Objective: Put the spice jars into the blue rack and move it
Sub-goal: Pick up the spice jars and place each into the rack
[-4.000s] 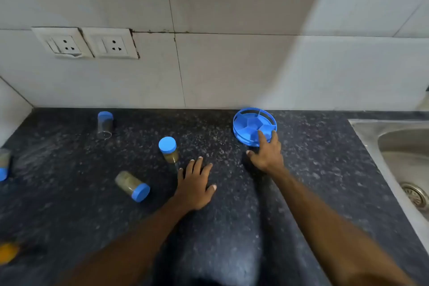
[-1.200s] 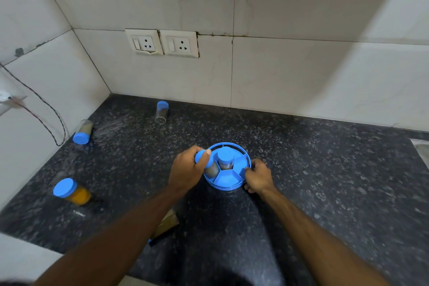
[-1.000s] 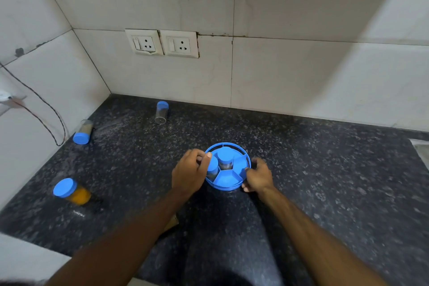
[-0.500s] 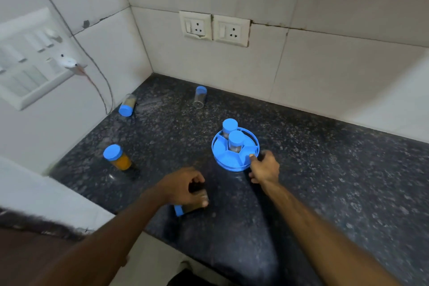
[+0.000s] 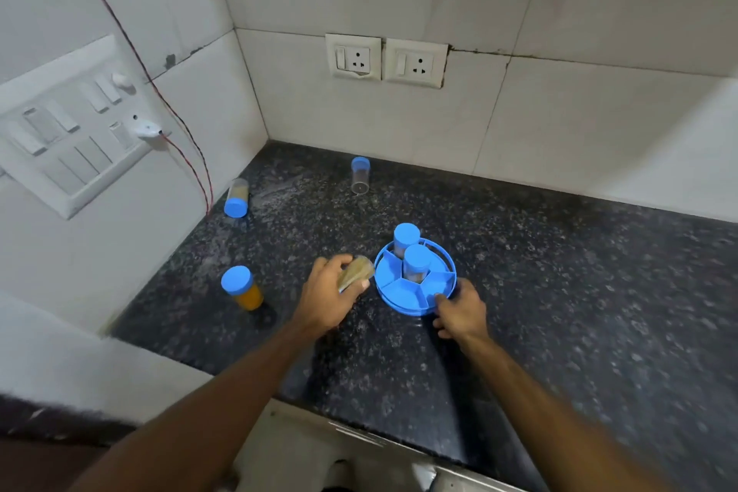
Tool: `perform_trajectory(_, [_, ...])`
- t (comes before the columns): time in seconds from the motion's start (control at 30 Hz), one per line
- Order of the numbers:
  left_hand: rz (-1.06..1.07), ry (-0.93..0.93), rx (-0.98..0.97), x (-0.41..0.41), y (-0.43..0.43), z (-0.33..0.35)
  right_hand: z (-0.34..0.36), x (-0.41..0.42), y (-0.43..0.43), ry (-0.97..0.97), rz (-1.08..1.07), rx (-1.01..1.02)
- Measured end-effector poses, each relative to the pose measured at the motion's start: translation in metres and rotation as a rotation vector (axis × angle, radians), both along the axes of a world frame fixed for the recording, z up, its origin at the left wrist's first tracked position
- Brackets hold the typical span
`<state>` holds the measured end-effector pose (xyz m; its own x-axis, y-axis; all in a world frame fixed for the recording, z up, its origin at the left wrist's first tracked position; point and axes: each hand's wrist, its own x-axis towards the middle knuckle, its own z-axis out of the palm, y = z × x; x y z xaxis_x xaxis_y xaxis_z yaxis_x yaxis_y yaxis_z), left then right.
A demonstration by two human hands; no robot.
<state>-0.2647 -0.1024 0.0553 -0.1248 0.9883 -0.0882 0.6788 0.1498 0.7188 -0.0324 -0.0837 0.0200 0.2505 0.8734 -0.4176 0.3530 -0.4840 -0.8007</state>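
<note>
The round blue rack [image 5: 404, 292] sits on the dark granite counter with two blue-lidded jars standing in it, one at the back [image 5: 406, 238] and one in the middle [image 5: 416, 262]. My left hand [image 5: 329, 298] grips a jar of greenish-brown spice [image 5: 356, 272], tilted, its base just left of the rack's rim. My right hand [image 5: 459, 308] holds the rack's near right edge. An upright jar of orange powder [image 5: 242, 288] stands to the left. Two more jars lie on their sides: one [image 5: 236, 198] by the left wall, an empty-looking one [image 5: 360, 175] near the back.
Tiled walls meet in a corner at the back left. A switch panel [image 5: 68, 132] with a red and black wire [image 5: 191, 168] hangs on the left wall, the wire dropping to the counter. Two sockets [image 5: 385, 60] sit on the back wall. The counter's front edge [image 5: 359, 429] is near me.
My left hand picked the greenish-brown jar up from the counter's near side and carried it up to the rack's left rim. My right hand stayed on the rack.
</note>
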Motion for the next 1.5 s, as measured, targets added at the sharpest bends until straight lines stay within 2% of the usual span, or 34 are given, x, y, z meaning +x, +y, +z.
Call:
perform_trajectory(0.13, [-0.006,-0.023,0.067,0.004,0.01,0.011,-0.001,-0.008,-0.014,0.004,-0.026,-0.014])
perform_trajectory(0.27, [-0.108,-0.033,0.112,0.005,0.018,0.01,-0.001,-0.018,-0.025,0.01,-0.061,-0.009])
perform_trajectory(0.47, [-0.187,-0.089,0.111,-0.003,0.023,0.007,-0.004,-0.024,-0.031,-0.019,-0.093,0.01])
perform_trajectory(0.63, [-0.217,-0.158,0.217,-0.016,0.018,0.008,-0.001,-0.038,-0.029,-0.023,-0.102,0.018])
perform_trajectory(0.8, [-0.287,-0.115,0.221,-0.023,0.022,0.01,-0.001,-0.053,-0.028,-0.007,-0.086,0.021])
perform_trajectory(0.87, [-0.291,-0.03,0.222,-0.026,0.021,0.01,0.001,-0.056,-0.028,-0.012,-0.098,0.024])
perform_trajectory(1.0, [-0.225,0.333,0.142,-0.046,0.012,0.017,0.005,-0.067,-0.026,-0.113,-0.09,0.016])
perform_trajectory(1.1, [-0.249,0.759,-0.108,-0.072,0.007,0.026,-0.004,-0.077,-0.018,-0.23,-0.011,0.008])
perform_trajectory(1.17, [-0.167,0.866,-0.313,-0.084,0.005,0.032,0.0,-0.085,-0.016,-0.27,0.061,-0.013])
perform_trajectory(1.23, [-0.051,0.793,-0.412,-0.1,0.0,0.039,0.014,-0.104,-0.018,-0.236,0.15,-0.004])
perform_trajectory(1.27, [-0.027,0.729,-0.395,-0.107,-0.001,0.041,0.017,-0.111,-0.018,-0.196,0.185,-0.014])
perform_trajectory(1.33, [0.023,0.572,-0.242,-0.123,-0.002,0.041,0.017,-0.126,-0.018,-0.153,0.213,0.011])
perform_trajectory(1.43, [0.117,0.236,0.076,-0.13,-0.007,0.037,0.012,-0.137,-0.017,-0.22,0.134,0.081])
perform_trajectory(1.5, [0.152,0.094,0.225,-0.125,-0.008,0.039,0.018,-0.143,-0.017,-0.236,0.1,0.099])
